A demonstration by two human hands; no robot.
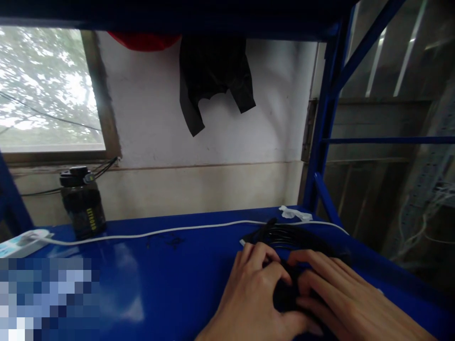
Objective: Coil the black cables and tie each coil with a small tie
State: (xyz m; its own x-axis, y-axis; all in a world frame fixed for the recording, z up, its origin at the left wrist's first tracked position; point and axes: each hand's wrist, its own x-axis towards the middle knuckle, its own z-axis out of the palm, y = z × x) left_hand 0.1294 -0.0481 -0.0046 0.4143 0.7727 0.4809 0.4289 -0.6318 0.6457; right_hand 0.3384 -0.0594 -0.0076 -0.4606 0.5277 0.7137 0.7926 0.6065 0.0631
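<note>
Low in the head view, my left hand (254, 291) and my right hand (341, 291) are close together over the blue shelf. The fingers of both curl inward around a dark mass that looks like part of a black cable bundle. Shadow and the fingers hide most of what they grip. Just beyond my fingertips lies the coiled black cable (289, 234), with a small pale end showing at its left side.
A white cable (142, 234) runs across the blue shelf (170, 274) from a white power strip (23, 242) at left. Behind stand a dark drinking bottle (83, 203) and, right, a crumpled white scrap (295, 214). A blue post (322, 128) rises at right. Black clothing (215, 66) hangs above.
</note>
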